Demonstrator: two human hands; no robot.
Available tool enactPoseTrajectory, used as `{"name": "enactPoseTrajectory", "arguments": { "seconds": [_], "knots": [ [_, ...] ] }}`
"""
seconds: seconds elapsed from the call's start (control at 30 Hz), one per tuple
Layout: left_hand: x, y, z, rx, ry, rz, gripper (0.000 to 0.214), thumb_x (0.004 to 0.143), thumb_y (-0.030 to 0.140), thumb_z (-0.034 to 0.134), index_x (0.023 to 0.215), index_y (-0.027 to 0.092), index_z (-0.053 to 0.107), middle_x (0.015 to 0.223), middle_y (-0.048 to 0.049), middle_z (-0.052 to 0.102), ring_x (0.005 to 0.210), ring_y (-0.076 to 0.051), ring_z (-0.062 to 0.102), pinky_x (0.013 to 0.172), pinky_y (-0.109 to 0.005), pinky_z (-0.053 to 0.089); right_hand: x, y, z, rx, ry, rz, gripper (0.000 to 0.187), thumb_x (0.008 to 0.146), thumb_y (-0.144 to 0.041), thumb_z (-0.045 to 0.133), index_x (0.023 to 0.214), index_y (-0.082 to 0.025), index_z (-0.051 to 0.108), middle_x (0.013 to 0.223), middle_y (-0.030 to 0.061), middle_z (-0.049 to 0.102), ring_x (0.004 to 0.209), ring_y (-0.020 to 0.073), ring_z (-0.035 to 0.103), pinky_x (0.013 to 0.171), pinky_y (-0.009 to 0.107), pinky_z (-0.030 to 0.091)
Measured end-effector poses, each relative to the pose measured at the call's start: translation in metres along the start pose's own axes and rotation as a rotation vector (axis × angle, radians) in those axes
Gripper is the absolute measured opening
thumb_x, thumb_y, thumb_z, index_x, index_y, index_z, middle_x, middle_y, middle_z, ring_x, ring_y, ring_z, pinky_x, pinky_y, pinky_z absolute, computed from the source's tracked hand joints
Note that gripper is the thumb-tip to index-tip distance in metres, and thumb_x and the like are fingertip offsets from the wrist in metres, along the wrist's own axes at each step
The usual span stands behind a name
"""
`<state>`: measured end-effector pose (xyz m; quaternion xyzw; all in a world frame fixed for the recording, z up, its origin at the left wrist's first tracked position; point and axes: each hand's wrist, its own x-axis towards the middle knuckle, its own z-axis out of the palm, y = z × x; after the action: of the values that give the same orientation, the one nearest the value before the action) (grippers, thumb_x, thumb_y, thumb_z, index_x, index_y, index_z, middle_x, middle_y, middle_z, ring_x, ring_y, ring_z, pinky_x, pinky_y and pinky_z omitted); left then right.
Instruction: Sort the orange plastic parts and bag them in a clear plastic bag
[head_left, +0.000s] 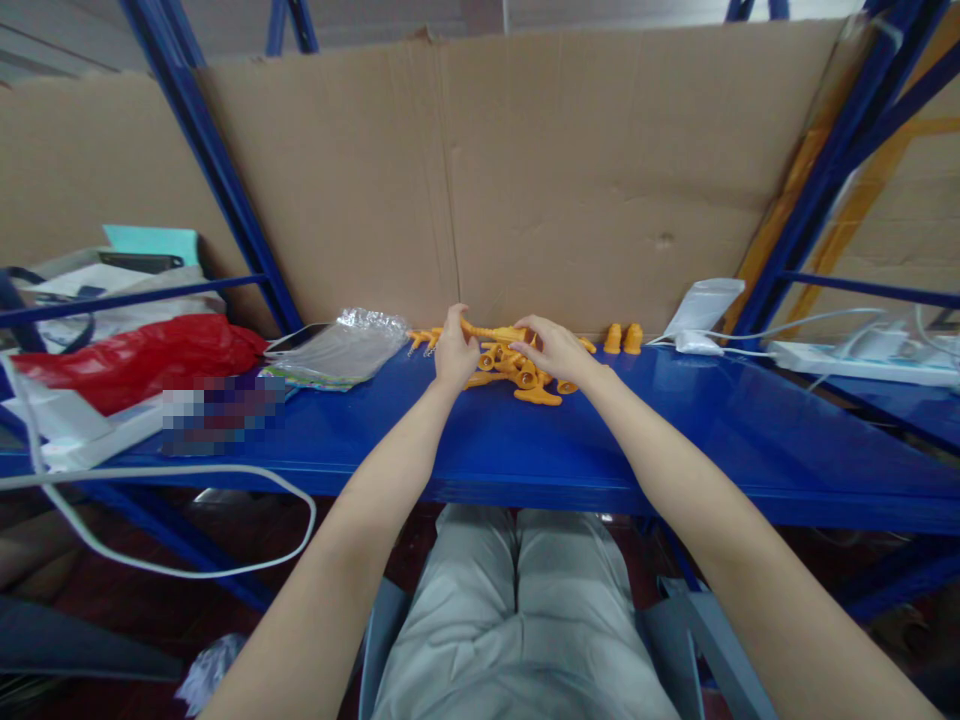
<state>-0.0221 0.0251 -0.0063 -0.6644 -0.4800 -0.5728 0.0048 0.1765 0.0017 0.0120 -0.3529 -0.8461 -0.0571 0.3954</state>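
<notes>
Orange plastic corkscrew parts (pixel 528 377) lie in a heap on the blue tabletop, some with round open ends and one a curved handle (pixel 538 397) in front. Behind the heap, my left hand (pixel 454 352) closes its thumb and fingers on the left end of a row of orange pieces (pixel 495 333). My right hand (pixel 561 350) curls over the right end of that same row. Left of my left hand lie corkscrews (pixel 424 340) with metal spirals showing. Two orange caps (pixel 624 338) stand upright to the right. My fingers hide part of the pieces.
A clear plastic bag (pixel 341 350) and a red plastic bag (pixel 157 355) lie on the left. White power strips (pixel 862 362) with cables sit at both sides. Cardboard (pixel 600 180) walls off the back between blue posts (pixel 217 170). A white cable (pixel 247 572) loops over the front edge.
</notes>
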Motion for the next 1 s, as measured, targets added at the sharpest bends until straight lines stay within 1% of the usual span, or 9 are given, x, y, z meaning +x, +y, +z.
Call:
{"name": "enactPoseTrajectory", "arguments": {
  "seconds": [0.23,0.4,0.47,0.57,0.63,0.73,0.83,0.9,1.0],
  "knots": [
    [0.002,-0.008,0.004,0.005,0.045,0.030,0.059,0.072,0.000,0.048,0.126,0.023,0.048,0.098,-0.0042,0.065,0.092,-0.019,0.064,0.088,-0.032,0.052,0.000,-0.007,-0.001,-0.073,0.001,-0.009,0.028,0.093,-0.038,0.056,0.114,-0.019,0.061,0.105,0.0107,0.068,0.087,0.0226,0.062,0.078,0.033,0.047],
    [0.003,-0.007,0.004,-0.001,0.006,0.007,0.059,0.072,-0.001,0.048,0.126,0.023,0.046,0.095,-0.0041,0.065,0.094,-0.020,0.065,0.089,-0.032,0.051,0.001,-0.008,-0.002,-0.143,-0.015,0.008,0.026,0.093,-0.034,0.057,0.114,-0.020,0.060,0.107,0.0113,0.068,0.094,0.0250,0.063,0.083,0.036,0.047],
    [0.003,-0.006,0.003,0.010,-0.048,-0.033,0.057,0.072,0.000,0.048,0.125,0.022,0.046,0.093,-0.0044,0.064,0.093,-0.022,0.065,0.089,-0.034,0.051,0.001,-0.009,-0.003,-0.168,-0.025,0.008,0.024,0.094,-0.032,0.057,0.114,-0.020,0.060,0.107,0.0114,0.068,0.096,0.0253,0.063,0.084,0.036,0.047],
    [0.004,-0.006,0.001,0.032,-0.162,-0.086,0.053,0.073,0.002,0.050,0.122,0.021,0.047,0.081,-0.0020,0.061,0.083,-0.022,0.065,0.085,-0.036,0.052,0.000,-0.010,-0.006,-0.220,-0.051,0.003,0.021,0.093,-0.027,0.058,0.113,-0.020,0.061,0.108,0.0118,0.067,0.098,0.0259,0.063,0.083,0.036,0.047],
    [0.005,-0.007,0.001,0.034,-0.205,-0.091,0.050,0.072,0.003,0.052,0.118,0.022,0.049,0.074,0.0006,0.058,0.077,-0.021,0.063,0.082,-0.035,0.052,-0.001,-0.010,-0.007,-0.250,-0.076,0.004,0.020,0.093,-0.025,0.057,0.112,-0.020,0.061,0.108,0.0125,0.067,0.100,0.0266,0.062,0.083,0.037,0.047],
    [0.006,-0.007,0.000,0.022,-0.235,-0.092,0.047,0.070,0.003,0.055,0.112,0.023,0.049,0.067,0.0040,0.053,0.071,-0.018,0.061,0.079,-0.032,0.051,-0.002,-0.008,-0.010,-0.276,-0.100,0.004,0.021,0.093,-0.024,0.057,0.113,-0.019,0.060,0.109,0.0126,0.067,0.101,0.0263,0.062,0.083,0.036,0.047],
    [0.008,-0.005,-0.003,0.017,-0.314,-0.126,0.044,0.069,0.003,0.056,0.107,0.023,0.047,0.062,0.0076,0.047,0.065,-0.016,0.058,0.073,-0.029,0.050,-0.002,-0.006,-0.010,-0.284,-0.105,-0.002,0.021,0.094,-0.022,0.055,0.114,-0.020,0.059,0.110,0.0116,0.067,0.100,0.0251,0.063,0.083,0.036,0.047],
    [0.010,-0.002,-0.006,0.026,-0.372,-0.173,0.043,0.069,0.003,0.059,0.104,0.023,0.046,0.060,0.0088,0.044,0.063,-0.015,0.057,0.069,-0.027,0.049,-0.002,-0.004,-0.008,-0.273,-0.108,0.000,0.021,0.094,-0.021,0.054,0.114,-0.020,0.059,0.110,0.0114,0.067,0.099,0.0246,0.063,0.083,0.037,0.048],
    [0.013,0.004,-0.014,0.014,-0.465,-0.287,0.042,0.069,0.005,0.062,0.103,0.024,0.045,0.058,0.0093,0.044,0.057,-0.015,0.055,0.059,-0.025,0.046,-0.001,-0.003,-0.007,-0.249,-0.116,0.003,0.021,0.093,-0.019,0.054,0.113,-0.020,0.058,0.112,0.0112,0.067,0.101,0.0244,0.063,0.084,0.038,0.048]
  ]
}}
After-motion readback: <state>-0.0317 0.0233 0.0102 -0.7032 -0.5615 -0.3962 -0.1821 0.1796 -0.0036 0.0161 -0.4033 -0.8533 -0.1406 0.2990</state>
